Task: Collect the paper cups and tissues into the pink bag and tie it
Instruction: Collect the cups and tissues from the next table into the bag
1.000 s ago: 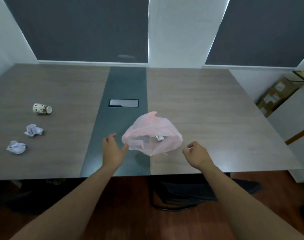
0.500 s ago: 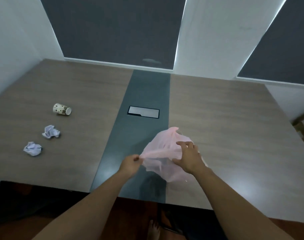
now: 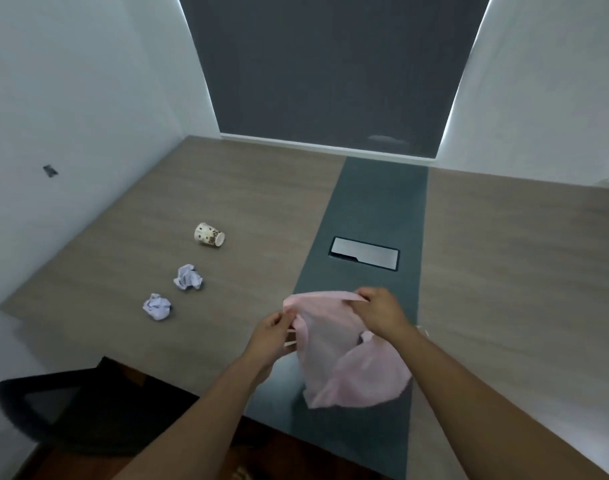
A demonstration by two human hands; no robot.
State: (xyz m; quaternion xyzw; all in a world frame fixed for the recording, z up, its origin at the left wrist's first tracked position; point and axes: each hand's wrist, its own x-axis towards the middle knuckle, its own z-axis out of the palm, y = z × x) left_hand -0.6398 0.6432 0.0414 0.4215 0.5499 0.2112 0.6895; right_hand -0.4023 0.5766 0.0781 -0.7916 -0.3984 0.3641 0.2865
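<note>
The pink bag (image 3: 344, 362) hangs over the table's near edge, held up by both hands. My left hand (image 3: 270, 336) pinches its rim on the left and my right hand (image 3: 379, 311) grips the rim on the right. Something small and dark shows inside the bag below my right hand. A paper cup (image 3: 209, 234) with brown spots lies on its side to the left. Two crumpled white tissues lie nearer: one tissue (image 3: 188, 277) just in front of the cup, the other tissue (image 3: 156, 306) closer to the table's edge.
The wooden table (image 3: 504, 271) has a dark grey centre strip with a metal cable hatch (image 3: 364, 253). A black chair (image 3: 53, 407) stands at the lower left beside the table. White walls and dark window blinds lie beyond.
Both hands took hold of the bag's rim and lifted it. The view swung left, so the cup and tissues now sit closer to the middle.
</note>
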